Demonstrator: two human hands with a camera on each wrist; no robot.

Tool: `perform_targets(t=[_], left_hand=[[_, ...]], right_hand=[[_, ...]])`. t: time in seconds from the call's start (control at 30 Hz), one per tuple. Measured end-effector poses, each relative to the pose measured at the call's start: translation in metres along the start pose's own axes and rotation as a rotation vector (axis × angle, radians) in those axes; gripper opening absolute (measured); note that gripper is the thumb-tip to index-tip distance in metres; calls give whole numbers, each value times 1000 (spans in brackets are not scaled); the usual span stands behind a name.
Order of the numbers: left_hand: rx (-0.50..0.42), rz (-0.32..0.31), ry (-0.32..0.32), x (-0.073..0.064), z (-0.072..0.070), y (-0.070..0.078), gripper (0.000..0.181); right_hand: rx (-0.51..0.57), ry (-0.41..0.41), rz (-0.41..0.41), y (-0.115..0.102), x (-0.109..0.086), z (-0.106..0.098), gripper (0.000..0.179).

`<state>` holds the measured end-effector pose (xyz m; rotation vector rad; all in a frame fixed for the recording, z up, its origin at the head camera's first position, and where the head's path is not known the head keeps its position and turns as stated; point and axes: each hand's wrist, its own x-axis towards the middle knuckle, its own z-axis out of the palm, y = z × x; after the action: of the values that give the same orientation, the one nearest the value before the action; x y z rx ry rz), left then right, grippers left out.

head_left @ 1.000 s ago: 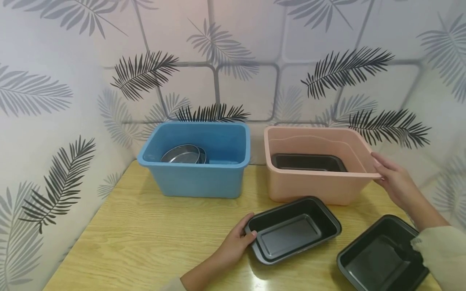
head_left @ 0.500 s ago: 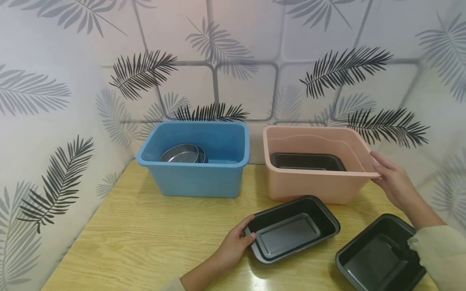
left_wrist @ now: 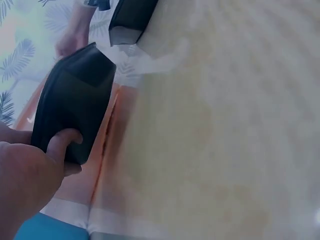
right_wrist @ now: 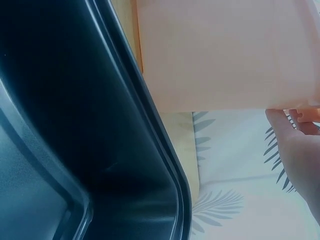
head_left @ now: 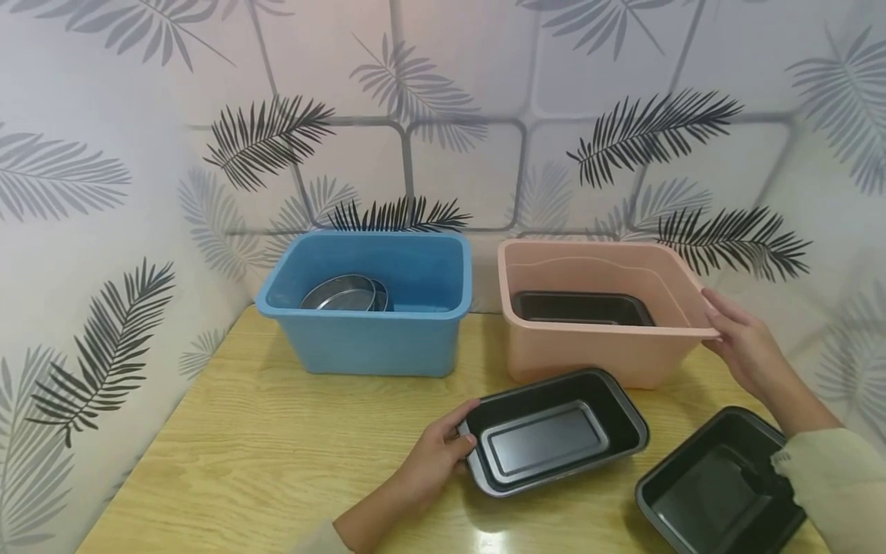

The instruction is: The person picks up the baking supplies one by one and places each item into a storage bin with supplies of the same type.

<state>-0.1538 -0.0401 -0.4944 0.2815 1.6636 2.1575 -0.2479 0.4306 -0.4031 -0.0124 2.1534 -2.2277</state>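
Note:
My left hand [head_left: 431, 459] grips a dark loaf pan [head_left: 547, 438] by its left end, thumb over the rim and fingers beneath. The pan is tilted, its inside facing me, and appears raised off the table in front of the pink bin [head_left: 598, 355]. In the left wrist view the outside of the loaf pan [left_wrist: 77, 95] shows, with the thumb pressed on it. My right hand [head_left: 751, 350] holds the pink bin's rim at its right end. Another dark loaf pan [head_left: 581, 308] lies inside that bin, partly hidden by the front wall.
A square dark pan [head_left: 723, 485] sits on the wooden table [head_left: 277, 462] at front right, partly covered by my right sleeve [head_left: 827, 477]. Left of the pink bin stands a blue bin [head_left: 377, 342] with round metal tins [head_left: 342, 294]. Patterned wall covering [head_left: 464, 177] rises behind.
My left hand has shifted slightly left and up, and the loaf pan's inside now faces me a little more. The right hand keeps its hold on the pink bin's rim.

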Motion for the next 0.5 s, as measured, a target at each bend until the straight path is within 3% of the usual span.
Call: perform_targets(t=[0.33, 0.5], left_hand=[[100, -12, -27, 4, -3, 37, 55], [138, 4, -83, 8, -6, 56, 55]], right_hand=[[16, -22, -28, 0, -2, -1, 70], [14, -24, -16, 1, 0, -1, 70]])
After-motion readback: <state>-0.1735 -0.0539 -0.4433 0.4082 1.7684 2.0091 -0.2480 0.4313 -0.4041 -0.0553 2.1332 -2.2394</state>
